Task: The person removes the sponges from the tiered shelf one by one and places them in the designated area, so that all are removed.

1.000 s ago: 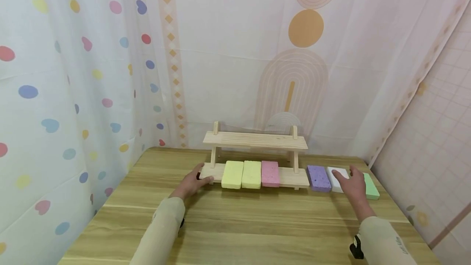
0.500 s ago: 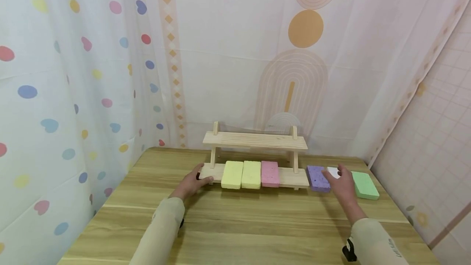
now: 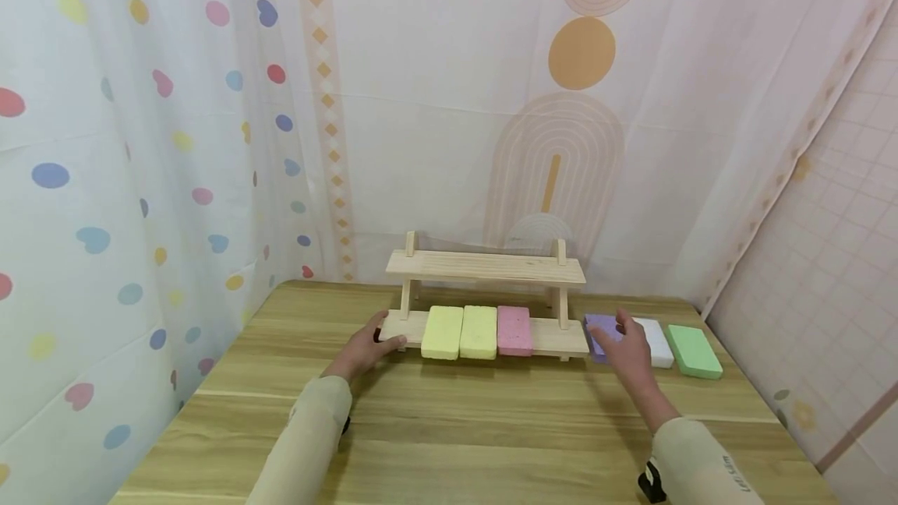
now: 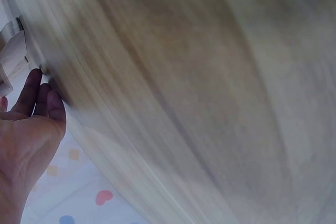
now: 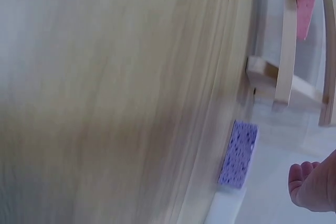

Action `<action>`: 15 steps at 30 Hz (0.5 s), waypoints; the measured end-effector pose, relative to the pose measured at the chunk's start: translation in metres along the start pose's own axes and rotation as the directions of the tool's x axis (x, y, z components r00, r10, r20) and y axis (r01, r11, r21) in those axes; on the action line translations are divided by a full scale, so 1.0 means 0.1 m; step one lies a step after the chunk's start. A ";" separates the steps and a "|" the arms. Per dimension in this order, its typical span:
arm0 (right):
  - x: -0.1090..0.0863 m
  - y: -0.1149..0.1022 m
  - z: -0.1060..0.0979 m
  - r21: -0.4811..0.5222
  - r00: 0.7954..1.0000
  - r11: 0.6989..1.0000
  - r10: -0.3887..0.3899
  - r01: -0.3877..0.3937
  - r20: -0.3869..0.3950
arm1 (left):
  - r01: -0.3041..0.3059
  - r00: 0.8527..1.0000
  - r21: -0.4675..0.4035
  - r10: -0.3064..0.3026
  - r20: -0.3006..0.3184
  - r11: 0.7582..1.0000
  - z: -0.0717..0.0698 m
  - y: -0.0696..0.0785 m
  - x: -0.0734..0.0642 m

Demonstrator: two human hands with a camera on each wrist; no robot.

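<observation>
A two-tier wooden shelf (image 3: 484,266) stands on the table. Its lower board carries two yellow sponges (image 3: 460,332) and a pink sponge (image 3: 515,331) side by side. At the board's left end, my left hand (image 3: 361,349) grips the edge, thumb at the front and fingers behind; the left wrist view shows those fingers (image 4: 32,88) by the shelf's end. My right hand (image 3: 627,353) hovers over the purple sponge (image 3: 599,326), partly covering it, with thumb and forefinger spread. In the right wrist view, a gap separates this hand (image 5: 315,184) from the purple sponge (image 5: 239,153).
To the right of the purple sponge lie a white sponge (image 3: 655,343) and a green sponge (image 3: 694,351) on the wooden table (image 3: 491,435). Patterned curtains (image 3: 449,100) hang behind and beside the table. The shelf's upper board runs above the lower one.
My right hand has moved left from over the white sponge to over the purple one, uncovering the green and most of the white sponge. The left hand keeps its place.
</observation>
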State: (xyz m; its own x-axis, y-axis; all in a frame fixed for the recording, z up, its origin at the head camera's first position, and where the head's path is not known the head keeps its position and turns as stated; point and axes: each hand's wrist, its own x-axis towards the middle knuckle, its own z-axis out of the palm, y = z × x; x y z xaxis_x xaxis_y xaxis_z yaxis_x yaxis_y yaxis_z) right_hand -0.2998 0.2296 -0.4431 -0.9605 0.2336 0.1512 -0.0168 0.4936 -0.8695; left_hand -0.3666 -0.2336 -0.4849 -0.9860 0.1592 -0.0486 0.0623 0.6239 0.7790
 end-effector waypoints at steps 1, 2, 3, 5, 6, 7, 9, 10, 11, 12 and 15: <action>-0.01 -0.01 0.02 0.006 1.000 1.000 -0.002 0.002 0.005 | 0.001 1.000 0.000 -0.001 0.000 1.000 0.00 0.00 0.00; -0.02 -0.02 0.04 0.015 1.000 1.000 -0.004 0.004 0.007 | 0.000 1.000 0.000 0.000 0.000 1.000 0.00 0.00 0.01; -0.02 -0.04 0.06 0.020 1.000 1.000 -0.007 0.007 0.007 | 0.001 1.000 0.003 -0.001 0.000 1.000 0.00 -0.01 0.01; -0.04 -0.06 0.11 0.030 1.000 0.999 -0.012 0.012 0.009 | 0.003 1.000 0.005 -0.003 -0.001 1.000 0.00 -0.01 0.01; -0.04 -0.07 0.13 0.030 1.000 0.999 -0.018 0.017 0.009 | 0.004 1.000 0.006 -0.004 -0.001 1.000 0.00 -0.01 0.02; -0.05 -0.09 0.16 0.031 1.000 0.999 -0.022 0.022 0.013 | 0.004 1.000 0.009 -0.004 -0.002 1.000 0.00 -0.02 0.02; -0.06 -0.11 0.21 0.022 0.999 0.999 -0.030 0.029 0.019 | 0.008 1.000 0.010 -0.008 -0.002 1.000 0.00 -0.02 0.03; -0.07 -0.12 0.24 0.017 0.999 0.999 -0.031 0.031 0.023 | 0.009 1.000 0.009 -0.009 -0.002 1.000 0.00 -0.02 0.03; -0.08 -0.13 0.27 0.014 0.999 0.999 -0.035 0.035 0.028 | 0.008 1.000 0.009 -0.008 -0.001 1.000 0.00 -0.03 0.04; -0.09 -0.14 0.29 0.007 0.999 0.999 -0.043 0.043 0.033 | 0.009 1.000 0.007 -0.009 0.001 1.000 0.00 -0.03 0.04; -0.11 -0.17 0.38 0.011 0.997 0.998 -0.057 0.056 0.046 | 0.007 1.000 0.003 -0.007 0.004 1.000 0.00 -0.03 0.04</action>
State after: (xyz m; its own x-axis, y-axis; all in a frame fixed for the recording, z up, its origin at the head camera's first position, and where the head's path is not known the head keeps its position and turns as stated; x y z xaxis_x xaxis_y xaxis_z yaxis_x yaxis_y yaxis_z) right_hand -0.2994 0.1870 -0.4475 -0.9698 0.1664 0.1784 -0.0739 0.4965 -0.8649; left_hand -0.3709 -0.2351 -0.4875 -0.9859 0.1576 -0.0568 0.0556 0.6277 0.7765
